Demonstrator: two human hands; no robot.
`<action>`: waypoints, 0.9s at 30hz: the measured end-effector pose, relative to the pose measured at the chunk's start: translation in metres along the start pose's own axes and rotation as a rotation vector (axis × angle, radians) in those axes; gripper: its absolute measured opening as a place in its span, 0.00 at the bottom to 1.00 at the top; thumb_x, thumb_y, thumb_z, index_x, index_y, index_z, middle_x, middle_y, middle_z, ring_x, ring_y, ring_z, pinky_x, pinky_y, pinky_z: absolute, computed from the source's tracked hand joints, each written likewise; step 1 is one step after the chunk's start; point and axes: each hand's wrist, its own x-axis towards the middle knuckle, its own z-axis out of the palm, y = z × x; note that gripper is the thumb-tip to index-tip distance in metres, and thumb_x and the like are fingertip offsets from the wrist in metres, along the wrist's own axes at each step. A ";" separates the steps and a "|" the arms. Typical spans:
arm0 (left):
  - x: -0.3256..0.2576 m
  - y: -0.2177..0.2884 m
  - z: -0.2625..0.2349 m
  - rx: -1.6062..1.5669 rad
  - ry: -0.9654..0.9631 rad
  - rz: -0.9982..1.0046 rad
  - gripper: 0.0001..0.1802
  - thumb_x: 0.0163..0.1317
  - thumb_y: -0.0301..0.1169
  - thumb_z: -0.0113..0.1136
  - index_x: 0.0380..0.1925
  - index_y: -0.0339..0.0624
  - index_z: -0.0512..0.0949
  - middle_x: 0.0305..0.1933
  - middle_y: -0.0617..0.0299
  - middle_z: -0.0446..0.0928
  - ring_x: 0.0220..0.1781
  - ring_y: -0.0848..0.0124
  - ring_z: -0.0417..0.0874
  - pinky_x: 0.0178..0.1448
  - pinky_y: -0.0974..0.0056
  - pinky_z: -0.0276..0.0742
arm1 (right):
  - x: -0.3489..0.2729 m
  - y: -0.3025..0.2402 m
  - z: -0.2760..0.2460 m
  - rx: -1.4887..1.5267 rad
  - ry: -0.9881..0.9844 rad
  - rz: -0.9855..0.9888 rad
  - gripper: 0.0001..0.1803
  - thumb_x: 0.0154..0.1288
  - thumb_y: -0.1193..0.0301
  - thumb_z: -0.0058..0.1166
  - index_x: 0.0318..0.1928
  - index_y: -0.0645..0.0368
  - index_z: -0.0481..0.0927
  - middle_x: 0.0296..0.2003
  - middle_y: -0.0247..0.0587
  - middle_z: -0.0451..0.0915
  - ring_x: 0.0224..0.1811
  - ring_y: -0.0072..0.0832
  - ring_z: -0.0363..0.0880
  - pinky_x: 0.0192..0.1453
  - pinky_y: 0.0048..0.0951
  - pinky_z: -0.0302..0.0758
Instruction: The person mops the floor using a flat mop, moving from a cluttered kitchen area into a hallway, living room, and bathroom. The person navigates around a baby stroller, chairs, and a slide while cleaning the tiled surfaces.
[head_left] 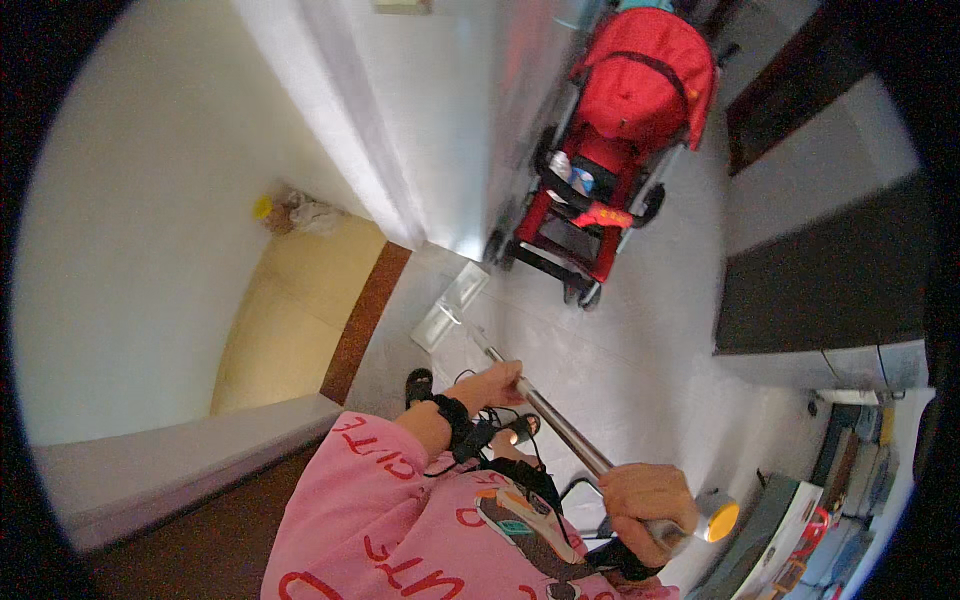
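Light grey floor takes up most of the mid area, hallway-type space w/ white walls. Red stroller stands nr the floor's far edge, R of the wall end, canopy up, small blue & white item on it. Dark grey panel along the floor's R edge. Person's pink top, printed, fills bottom ctr. Beige surface past the floor's L edge, brown strip btwn the two. Folded stuff stacked at the floor's near R corner, details blurry.

Flat-head mop, metal pole, runs diag. from the floor's L edge to the person's R side. R hand closed round the pole nr its top end; L hand gripping it lower down, black band on that wrist. Mop head, pale rectangle, on the floor nr its L edge, btwn brown strip & stroller's front wheels, touching neither. Clear bag at the beige surface's far edge, contents unclear. Dark sandals on the person's feet, just nr side of mop head. Yellow cap at pole's top, just past R hand.
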 end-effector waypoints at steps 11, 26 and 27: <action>-0.057 -0.016 0.027 -0.034 -0.087 0.076 0.19 0.53 0.38 0.58 0.44 0.43 0.70 0.48 0.55 0.71 0.49 0.58 0.73 0.55 0.52 0.69 | -0.043 0.008 -0.059 0.033 -0.309 -0.215 0.10 0.43 0.71 0.55 0.18 0.58 0.67 0.16 0.40 0.69 0.20 0.40 0.69 0.24 0.35 0.63; -0.033 -0.001 -0.084 1.084 -0.301 0.312 0.23 0.52 0.21 0.56 0.50 0.41 0.66 0.50 0.54 0.71 0.50 0.64 0.73 0.52 0.60 0.71 | -0.092 0.026 -0.009 -0.080 -0.042 -0.022 0.08 0.50 0.71 0.55 0.23 0.60 0.70 0.23 0.43 0.71 0.28 0.39 0.71 0.34 0.34 0.66; -0.025 -0.021 -0.075 1.117 -0.392 0.305 0.23 0.52 0.20 0.56 0.51 0.41 0.66 0.50 0.54 0.71 0.50 0.64 0.73 0.52 0.61 0.71 | -0.098 0.004 -0.012 -0.115 0.004 0.063 0.09 0.51 0.72 0.53 0.21 0.61 0.68 0.22 0.43 0.70 0.27 0.40 0.70 0.32 0.34 0.65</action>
